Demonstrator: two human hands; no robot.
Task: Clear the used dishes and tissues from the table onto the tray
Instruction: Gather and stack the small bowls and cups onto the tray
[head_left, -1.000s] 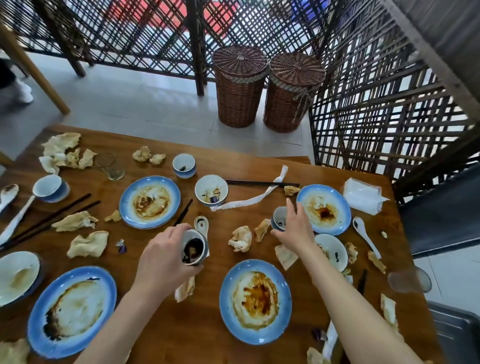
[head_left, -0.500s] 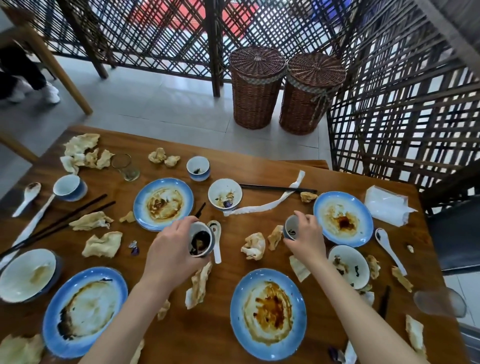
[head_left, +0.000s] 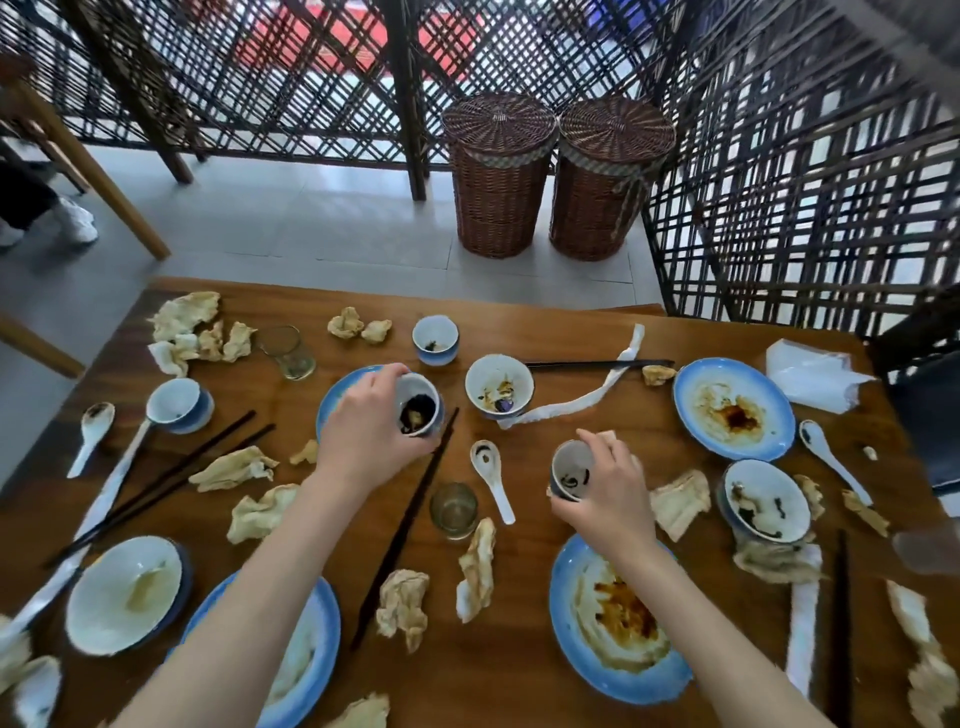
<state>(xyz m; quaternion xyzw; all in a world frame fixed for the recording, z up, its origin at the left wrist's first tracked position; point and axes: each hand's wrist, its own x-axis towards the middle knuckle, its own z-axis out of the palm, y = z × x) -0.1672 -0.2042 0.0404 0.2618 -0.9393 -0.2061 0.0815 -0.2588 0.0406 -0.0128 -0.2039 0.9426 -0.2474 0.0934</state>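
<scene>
L hand (head_left: 363, 436) fingers are gripping a cup (head_left: 418, 405) w/ dark dregs; R hand (head_left: 608, 488) fingers are holding a stained cup (head_left: 570, 470) above the counter (head_left: 519, 675).

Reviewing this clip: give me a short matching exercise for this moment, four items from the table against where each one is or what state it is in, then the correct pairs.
Items:
1. cup with dark dregs
2. white spoon
3. small glass
4. wicker baskets

Places or states:
A. on the floor beyond the table
B. in the grip of the left hand
C. upright on the table, between the two forearms
D. lying flat, between the two hands

Pairs: 1-B, 2-D, 3-C, 4-A
</scene>
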